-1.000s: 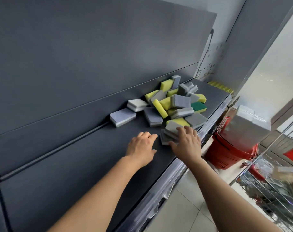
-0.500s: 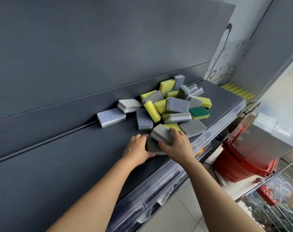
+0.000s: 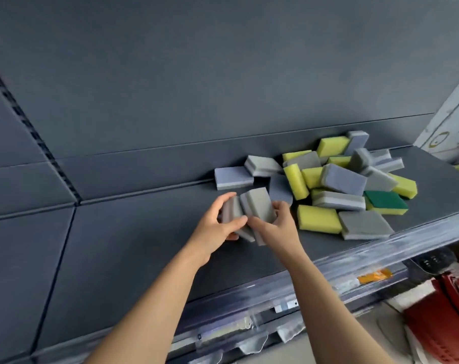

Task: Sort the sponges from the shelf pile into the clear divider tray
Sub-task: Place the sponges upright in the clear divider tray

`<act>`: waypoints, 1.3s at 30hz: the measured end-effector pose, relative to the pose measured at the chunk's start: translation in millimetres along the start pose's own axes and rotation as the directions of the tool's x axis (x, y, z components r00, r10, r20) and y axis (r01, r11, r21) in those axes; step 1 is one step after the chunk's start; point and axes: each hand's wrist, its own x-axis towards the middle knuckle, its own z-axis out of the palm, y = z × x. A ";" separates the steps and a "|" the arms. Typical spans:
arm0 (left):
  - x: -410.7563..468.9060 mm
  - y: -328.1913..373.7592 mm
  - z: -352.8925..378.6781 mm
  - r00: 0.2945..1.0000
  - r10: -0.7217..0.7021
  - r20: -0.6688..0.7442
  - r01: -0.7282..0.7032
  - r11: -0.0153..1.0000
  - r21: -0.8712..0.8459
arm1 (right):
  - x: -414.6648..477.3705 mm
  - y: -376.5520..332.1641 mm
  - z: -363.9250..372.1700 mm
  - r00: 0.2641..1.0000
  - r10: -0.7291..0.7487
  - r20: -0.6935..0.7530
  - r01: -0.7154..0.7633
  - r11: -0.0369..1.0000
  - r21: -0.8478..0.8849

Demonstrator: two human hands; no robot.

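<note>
A pile of grey, yellow and green sponges lies on the dark shelf at the right. Left of the pile, both hands hold grey sponges just above the shelf. My left hand grips one grey sponge with fingers curled round it. My right hand grips another grey sponge, tilted up on edge, right beside the first. More grey sponge edges show below the hands. No clear divider tray is in view.
A dark back panel rises behind the shelf. The shelf's front edge carries a clear price rail. A red basket stands lower right, below the shelf. A single grey sponge lies against the back panel.
Both hands took grey sponges from the pile's near edge and carried them left, away from the pile. The camera view swung left as well.
</note>
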 end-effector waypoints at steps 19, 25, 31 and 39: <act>-136.9 -8.1 -167.0 0.691 0.114 -0.714 -0.079 0.993 0.083 | -59.5 -60.0 166.8 0.812 -0.197 0.550 0.086 0.972 0.221; -206.4 -8.8 -235.3 0.596 0.180 -0.782 -0.081 0.983 0.165 | -111.7 -82.9 238.6 0.708 -0.295 0.642 0.151 0.951 0.271; -279.1 -12.1 -308.1 0.560 0.194 -0.806 -0.002 0.973 0.233 | -175.9 -104.5 311.4 0.641 -0.349 0.684 0.188 0.935 0.302; -356.7 -13.9 -396.2 0.507 0.217 -0.834 0.032 0.962 0.269 | -247.6 -120.2 398.6 0.683 -0.414 0.602 0.282 0.909 0.306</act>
